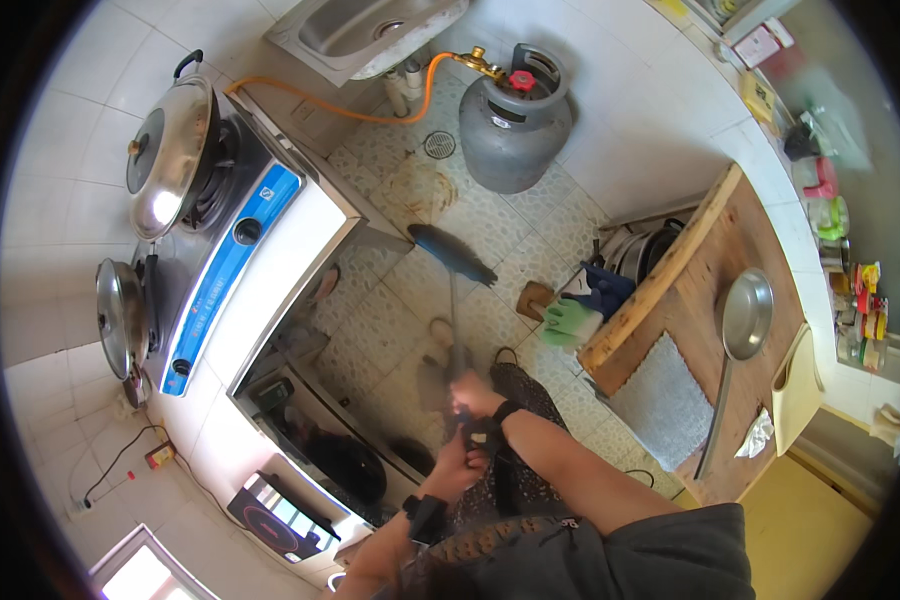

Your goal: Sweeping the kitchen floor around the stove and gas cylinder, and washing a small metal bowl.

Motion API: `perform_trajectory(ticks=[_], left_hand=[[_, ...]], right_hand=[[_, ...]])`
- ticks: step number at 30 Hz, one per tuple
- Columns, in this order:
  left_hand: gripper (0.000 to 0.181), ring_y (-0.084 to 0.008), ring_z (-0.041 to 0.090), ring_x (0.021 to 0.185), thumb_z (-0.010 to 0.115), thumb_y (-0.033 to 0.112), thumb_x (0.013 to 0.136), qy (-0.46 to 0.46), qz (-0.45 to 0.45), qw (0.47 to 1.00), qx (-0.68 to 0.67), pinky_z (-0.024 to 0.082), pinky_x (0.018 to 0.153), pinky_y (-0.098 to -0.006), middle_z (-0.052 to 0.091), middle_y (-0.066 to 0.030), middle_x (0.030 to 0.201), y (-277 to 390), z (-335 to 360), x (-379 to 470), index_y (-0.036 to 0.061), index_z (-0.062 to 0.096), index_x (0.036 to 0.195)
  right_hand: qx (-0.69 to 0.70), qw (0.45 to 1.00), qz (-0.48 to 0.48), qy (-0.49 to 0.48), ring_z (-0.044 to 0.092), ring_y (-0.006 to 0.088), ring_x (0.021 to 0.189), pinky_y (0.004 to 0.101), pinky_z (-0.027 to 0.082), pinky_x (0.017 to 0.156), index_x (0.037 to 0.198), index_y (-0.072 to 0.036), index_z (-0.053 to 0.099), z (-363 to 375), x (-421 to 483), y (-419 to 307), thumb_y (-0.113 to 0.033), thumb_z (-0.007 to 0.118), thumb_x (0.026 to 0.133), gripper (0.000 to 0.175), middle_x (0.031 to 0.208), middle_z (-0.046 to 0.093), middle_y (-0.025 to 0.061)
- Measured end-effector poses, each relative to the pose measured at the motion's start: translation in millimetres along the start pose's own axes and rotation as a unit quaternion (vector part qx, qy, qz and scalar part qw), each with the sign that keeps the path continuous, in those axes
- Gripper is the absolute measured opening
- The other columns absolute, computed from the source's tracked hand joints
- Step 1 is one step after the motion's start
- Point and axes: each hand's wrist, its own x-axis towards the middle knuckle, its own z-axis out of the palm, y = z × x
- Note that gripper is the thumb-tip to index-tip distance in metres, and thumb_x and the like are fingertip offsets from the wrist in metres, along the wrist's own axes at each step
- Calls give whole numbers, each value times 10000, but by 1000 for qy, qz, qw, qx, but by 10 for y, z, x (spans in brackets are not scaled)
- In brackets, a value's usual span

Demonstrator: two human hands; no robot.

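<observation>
A broom with dark bristles (454,255) reaches away from me over the patterned tile floor. Its thin grey handle (455,315) runs back to both my hands. My right hand (476,395), with a black band at the wrist, is closed around the handle lower down. Nearer my body, my left hand (459,466) grips its upper end; a dark watch is on that wrist. The bristles lie close to the corner of the stove counter. Beyond them a brownish stain (420,184) marks the tiles near a round floor drain (440,145).
A grey gas cylinder (514,135) with an orange hose (330,111) stands ahead. On the left, a gas stove (232,262) carries a lidded wok (172,157). To the right, a wooden table (682,307) holds a metal ladle (746,315); a green glove (570,321) hangs below its edge.
</observation>
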Motion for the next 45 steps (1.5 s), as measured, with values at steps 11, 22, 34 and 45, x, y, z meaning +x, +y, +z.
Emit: perform_trajectory(ticks=[11, 22, 34, 45], left_hand=[[169, -97, 324, 487, 325, 193, 887, -47, 58, 997, -12, 263, 398, -223, 359, -1, 626, 1036, 759, 837, 119, 414, 765], [320, -146, 436, 504, 418, 271, 854, -116, 224, 862, 439, 377, 455, -274, 422, -41, 618, 699, -188, 546, 12, 355, 1032], [317, -124, 349, 502, 386, 394, 864, -121, -116, 982, -83, 292, 441, -238, 383, -23, 605, 133, 107, -21, 81, 416, 822], [154, -99, 351, 512, 405, 240, 857, -187, 37, 979, -72, 307, 457, -230, 406, -4, 660, 902, 736, 247, 96, 439, 818]], right_hand=[[-190, 943, -14, 271, 481, 225, 399, 345, 382, 362, 963, 46, 386, 2, 1222, -1231, -91, 429, 820, 203, 555, 499, 157], [-321, 907, -78, 263, 517, 318, 422, 401, 423, 387, 1009, 58, 305, 494, 610, -958, -94, 418, 805, 279, 654, 512, 244], [-359, 900, 85, 233, 529, 265, 466, 343, 430, 392, 1022, 36, 378, 345, 120, -372, -96, 455, 792, 277, 638, 531, 157], [-347, 918, -91, 170, 520, 295, 483, 394, 405, 401, 1160, 42, 258, 616, 601, -1562, 0, 416, 741, 449, 658, 492, 221]])
